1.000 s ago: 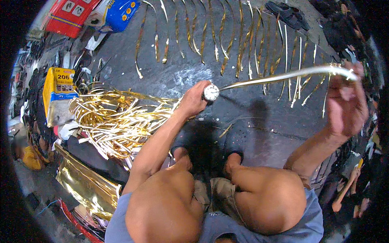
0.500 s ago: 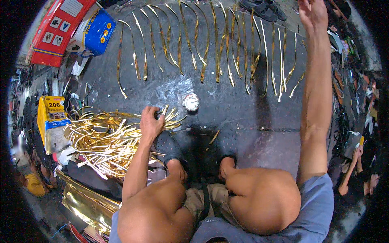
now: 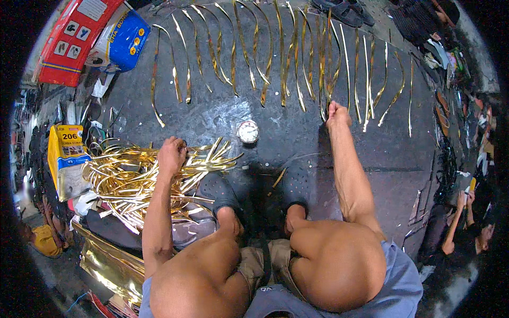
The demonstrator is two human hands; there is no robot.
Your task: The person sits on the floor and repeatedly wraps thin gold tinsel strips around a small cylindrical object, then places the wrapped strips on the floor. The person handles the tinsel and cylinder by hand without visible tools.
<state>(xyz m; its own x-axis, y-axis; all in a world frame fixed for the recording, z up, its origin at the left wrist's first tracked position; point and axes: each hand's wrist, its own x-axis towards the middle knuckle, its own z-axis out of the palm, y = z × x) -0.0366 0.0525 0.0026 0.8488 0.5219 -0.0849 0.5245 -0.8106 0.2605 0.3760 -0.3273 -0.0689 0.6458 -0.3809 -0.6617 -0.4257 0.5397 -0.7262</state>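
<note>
Tin: a round white-topped tin [image 3: 248, 132] is set on the dark ground [image 3: 382, 159]; all places are given from it.
Yellow-and-blue pack: left of the tin, with dark numerals printed on its yellow upper part and finer lettering on the blue band below.
Red box: far beyond the tin to the left, a red box [image 3: 87, 24] is marked with a pale text panel and four small pictures, footwear by their shapes; the panel's print is too small to be made out.
Blue box: beside the red one, nearer the tin, a blue box [image 3: 123, 47] is printed with pale lettering and round yellow marks.
Gold strips: a row of gold strips [image 3: 282, 58] is laid out beyond the tin, lengthwise away from it; a tangled gold pile [image 3: 127, 175] is heaped to its left.
Left hand: left of the tin, the left hand [image 3: 172, 155] is rested over the pile, palm down, fingers bent; whether a strip is gripped cannot be told.
Right hand: right of the tin and slightly beyond it, the right hand [image 3: 339, 114] is reached out on an extended forearm, fingers curled together at the lower ends of strips in the row; whether one is pinched cannot be told.
Hands: well apart, with the tin between them.
Gold sheet: nearer the body than the tin, to its left, a shiny gold sheet [image 3: 111, 259] is seen.
</note>
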